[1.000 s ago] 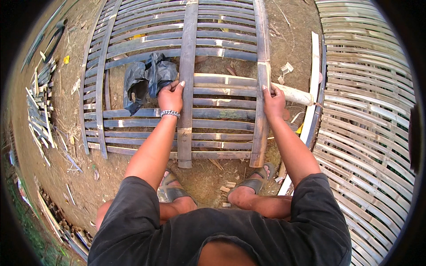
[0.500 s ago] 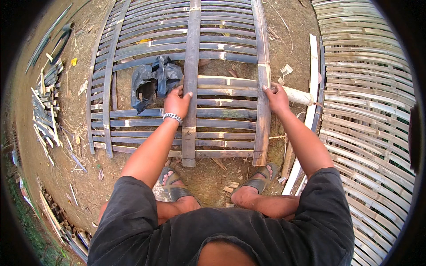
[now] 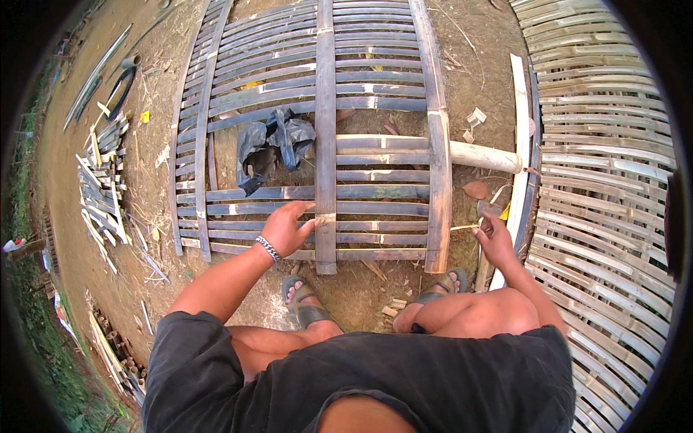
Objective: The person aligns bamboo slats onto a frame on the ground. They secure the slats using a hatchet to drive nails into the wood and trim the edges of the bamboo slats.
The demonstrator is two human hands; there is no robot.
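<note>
A bamboo lattice panel [image 3: 382, 191] of dark slats lies in front of me, with a middle crosspiece [image 3: 326, 144] and a right edge piece [image 3: 438, 173]. My left hand [image 3: 287, 229] is open over the slats, fingers stretched toward the middle crosspiece and the thumb close to its side. Just right of the panel, my right hand [image 3: 495, 242] has its fingers curled closed. At its fingertips are a dark blunt object [image 3: 489, 209] and the end of a thin pale strip [image 3: 464, 227]; which of them it grips is unclear. A crumpled black plastic bag [image 3: 253, 155] lies on the panel.
A pale bamboo pole [image 3: 485, 156] sticks out from under the panel. Long strips [image 3: 518, 108] separate it from a large pale slatted bamboo panel [image 3: 606, 195] on the right. Split bamboo offcuts [image 3: 101, 187] are heaped on the left, and my sandalled feet [image 3: 307, 303] stand at the near edge.
Both hands have let go of the crosspiece and edge piece and come nearer to me. The right hand has moved outward beyond the panel, its fingers now curled. My view has shifted slightly left.
</note>
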